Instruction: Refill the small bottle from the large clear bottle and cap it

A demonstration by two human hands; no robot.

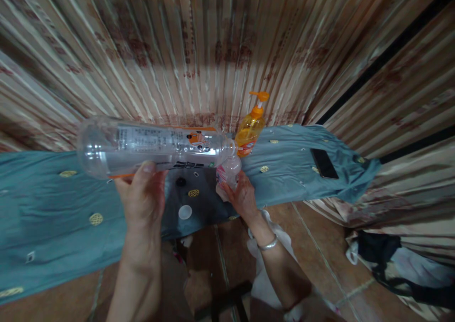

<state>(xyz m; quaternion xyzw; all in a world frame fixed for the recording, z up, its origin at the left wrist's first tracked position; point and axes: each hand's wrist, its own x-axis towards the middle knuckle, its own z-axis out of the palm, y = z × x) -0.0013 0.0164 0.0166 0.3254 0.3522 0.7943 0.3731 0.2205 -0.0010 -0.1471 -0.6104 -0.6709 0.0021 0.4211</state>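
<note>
Over teal cloth | L hand clamped on lg clear btl, near-horiz., neck at mouth of sm btl | R hand gripped round sm btl | orange pump btl just behind

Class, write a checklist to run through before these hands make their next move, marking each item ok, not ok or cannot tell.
1. Large clear bottle held: ok, sideways in the left hand.
2. Small bottle held: ok, in the right hand.
3. Mouths touching: cannot tell; the necks overlap in this view.
4. Pump bottle clear of the necks: cannot tell; it shows just behind them.
5. Phone away from both held bottles: ok, on the cloth to the right.
</note>
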